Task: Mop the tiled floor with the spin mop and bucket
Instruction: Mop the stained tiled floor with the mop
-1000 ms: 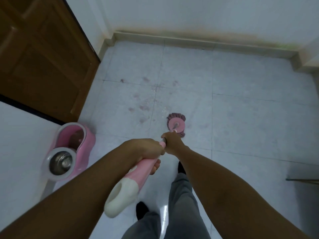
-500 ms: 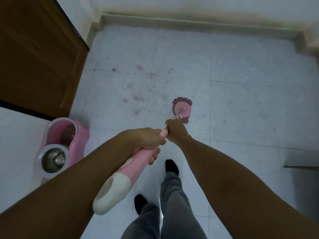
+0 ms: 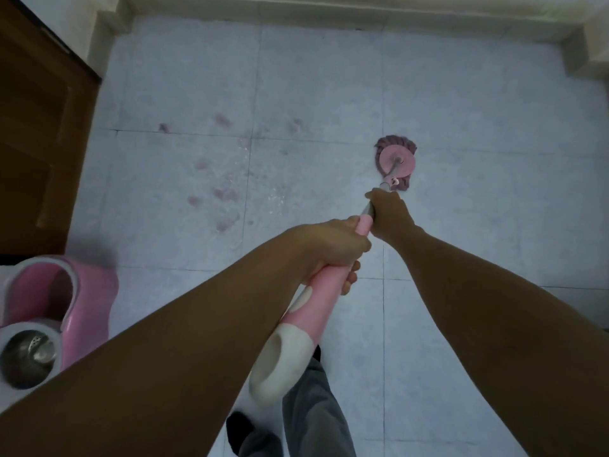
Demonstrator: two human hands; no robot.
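Pale grey floor tiles run to a cream skirting, with a brown door at the left. Reddish smears (several, scattered) mark the tiles left of the mop head, which lies flat on the floor. The left hand grips the pink handle, the right hand the shaft just ahead. The pink bucket stands near the door.

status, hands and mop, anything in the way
Left hand and right hand both grip the mop handle. Mop head down on tiles, right of the reddish stains. Bucket off left, nothing blocking.
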